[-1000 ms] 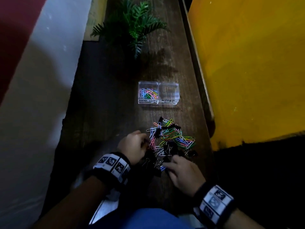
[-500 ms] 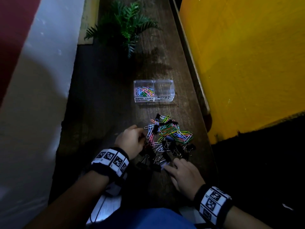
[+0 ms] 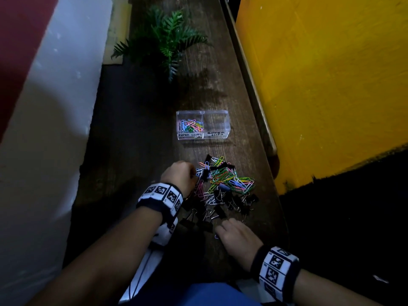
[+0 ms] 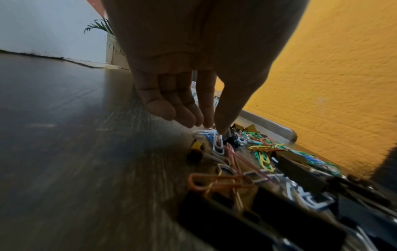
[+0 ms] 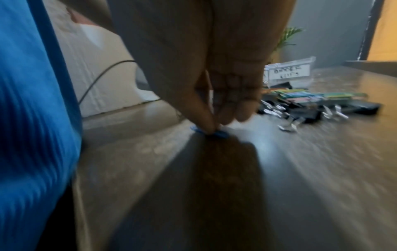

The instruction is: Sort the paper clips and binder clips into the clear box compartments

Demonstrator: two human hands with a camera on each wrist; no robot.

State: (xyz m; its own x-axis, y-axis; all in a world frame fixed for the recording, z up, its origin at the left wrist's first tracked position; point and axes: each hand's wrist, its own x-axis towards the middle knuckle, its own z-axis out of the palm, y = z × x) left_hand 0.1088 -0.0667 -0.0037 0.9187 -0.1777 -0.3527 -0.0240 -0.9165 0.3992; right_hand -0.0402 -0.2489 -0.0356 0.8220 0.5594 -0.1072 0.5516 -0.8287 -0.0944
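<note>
A mixed pile lies on the dark wooden table: coloured paper clips (image 3: 229,180) at the far side and black binder clips (image 3: 231,202) nearer me. Beyond it stands the clear box (image 3: 227,129). Its left compartment (image 3: 191,125) holds coloured paper clips, and I see nothing in the right one (image 3: 216,122), labelled for binder clips. My left hand (image 3: 195,176) is at the pile's left edge, where thumb and forefinger pinch a white paper clip (image 4: 217,135). My right hand (image 3: 217,230) is at the pile's near edge and pinches a blue paper clip (image 5: 209,133) against the table.
A green fern (image 3: 167,40) stands at the table's far end. A yellow wall (image 3: 320,85) and a raised rail (image 3: 254,96) run along the right side, and a white wall (image 3: 55,107) along the left. My blue clothing (image 3: 216,294) is at the near edge.
Both hands stay at the pile, and the left fingers have closed down onto the clips at its left edge. The head view has shifted slightly.
</note>
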